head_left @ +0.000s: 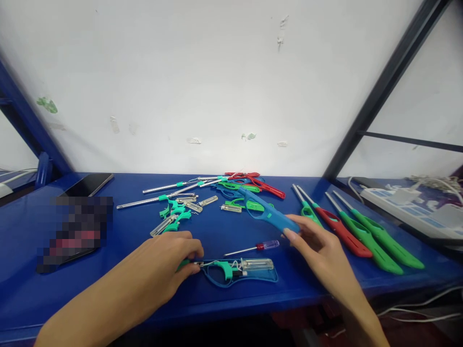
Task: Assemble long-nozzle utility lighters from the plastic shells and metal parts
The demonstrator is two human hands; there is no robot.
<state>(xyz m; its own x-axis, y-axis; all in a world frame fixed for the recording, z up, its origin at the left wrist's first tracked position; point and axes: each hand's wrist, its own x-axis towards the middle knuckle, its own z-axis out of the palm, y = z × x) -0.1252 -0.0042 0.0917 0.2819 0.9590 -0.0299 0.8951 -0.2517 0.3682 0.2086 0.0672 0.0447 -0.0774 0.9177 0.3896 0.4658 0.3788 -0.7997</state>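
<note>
At the front of the table lies an opened lighter body (258,275), a blue half shell with a teal trigger (227,271), thin wires and a clear fuel tank (256,264) inside. My left hand (177,258) pinches its narrow front end, which the fingers partly hide. My right hand (318,246) grips the rear end of another blue casing half (277,218) between thumb and fingers, tilted and raised above the table. A small screwdriver (267,245) with a red and purple handle rests between the two shells.
Metal lighter tubes (141,202), loose teal triggers and clear tanks (162,225) lie at the back left. Red, green and blue casing halves (267,187) are piled behind. Several assembled lighters (379,241) line the right. A phone (87,185) and power strip (408,212) flank them.
</note>
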